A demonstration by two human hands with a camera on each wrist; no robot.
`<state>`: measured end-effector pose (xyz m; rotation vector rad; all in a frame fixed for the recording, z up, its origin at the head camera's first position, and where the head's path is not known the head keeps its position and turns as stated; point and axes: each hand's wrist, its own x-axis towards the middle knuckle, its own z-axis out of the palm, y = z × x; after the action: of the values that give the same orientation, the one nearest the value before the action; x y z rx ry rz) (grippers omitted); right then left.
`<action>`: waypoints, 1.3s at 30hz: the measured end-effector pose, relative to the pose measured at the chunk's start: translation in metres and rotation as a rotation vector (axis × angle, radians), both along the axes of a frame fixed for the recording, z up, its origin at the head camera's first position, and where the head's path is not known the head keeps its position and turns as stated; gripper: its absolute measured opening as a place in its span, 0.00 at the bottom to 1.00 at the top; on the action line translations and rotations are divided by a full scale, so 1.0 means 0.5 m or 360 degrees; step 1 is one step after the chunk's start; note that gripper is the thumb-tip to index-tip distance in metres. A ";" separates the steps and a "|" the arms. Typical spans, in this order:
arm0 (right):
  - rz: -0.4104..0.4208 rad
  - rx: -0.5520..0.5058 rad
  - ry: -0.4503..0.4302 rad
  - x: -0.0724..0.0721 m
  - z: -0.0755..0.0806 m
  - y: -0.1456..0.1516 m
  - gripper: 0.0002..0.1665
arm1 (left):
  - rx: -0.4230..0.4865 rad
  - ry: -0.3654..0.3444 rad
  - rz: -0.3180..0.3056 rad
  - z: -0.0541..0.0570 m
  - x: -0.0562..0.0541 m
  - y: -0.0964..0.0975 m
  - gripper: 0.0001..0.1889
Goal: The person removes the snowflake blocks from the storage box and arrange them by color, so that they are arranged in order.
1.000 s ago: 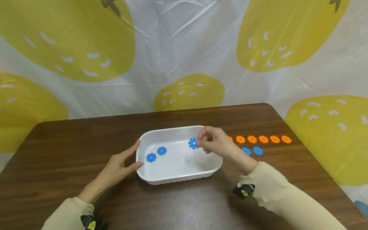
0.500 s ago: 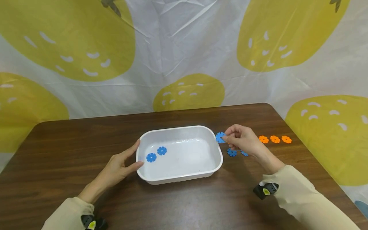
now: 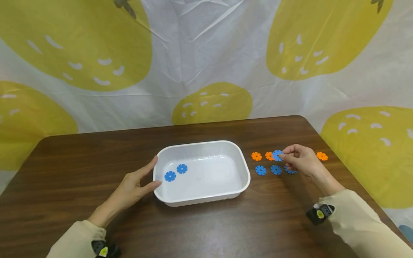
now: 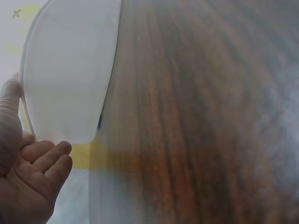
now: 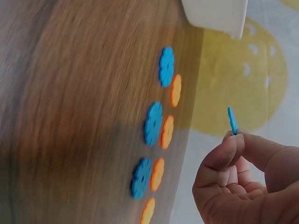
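Note:
My right hand pinches a blue notched plastic disc between thumb and fingertips, over the row of orange discs. In the right wrist view this blue disc is seen edge-on, raised above the fingertips. At the left end of a white plastic tray, my left hand rests with thumb and index finger spread along the rim. Two blue discs, a nearer one and a farther one, lie inside the tray's left part. The left wrist view shows the tray's outer wall beside the fingers.
Right of the tray, orange discs lie in a row on the brown wooden table, some hidden by my right hand. Three blue discs form a nearer row. A cloth with yellow fruit print hangs behind the table.
My right hand has carried the pinched blue disc rightward, from over the tray to over the orange row. The left hand and the tray have stayed in place.

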<state>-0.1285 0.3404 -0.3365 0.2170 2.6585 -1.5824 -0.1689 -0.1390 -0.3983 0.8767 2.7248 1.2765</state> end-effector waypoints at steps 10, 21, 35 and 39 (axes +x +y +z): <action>-0.0074 0.0166 0.0060 0.014 -0.022 0.055 0.14 | -0.0005 0.0009 -0.0004 -0.002 -0.001 0.000 0.38; -0.0135 0.0219 0.0023 0.025 -0.042 0.106 0.13 | 0.0001 0.0083 -0.0008 -0.004 -0.005 0.001 0.37; -0.0152 0.0288 -0.0103 0.031 -0.055 0.132 0.16 | 0.0000 0.0067 -0.0002 -0.005 -0.002 -0.001 0.37; -0.0156 0.0285 -0.0132 0.032 -0.058 0.137 0.15 | 0.0011 0.0074 -0.0001 -0.004 -0.003 0.000 0.37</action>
<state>-0.1127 0.4088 -0.3657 0.4156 2.7631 -1.3261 -0.1703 -0.1392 -0.4003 0.9194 2.7563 1.2823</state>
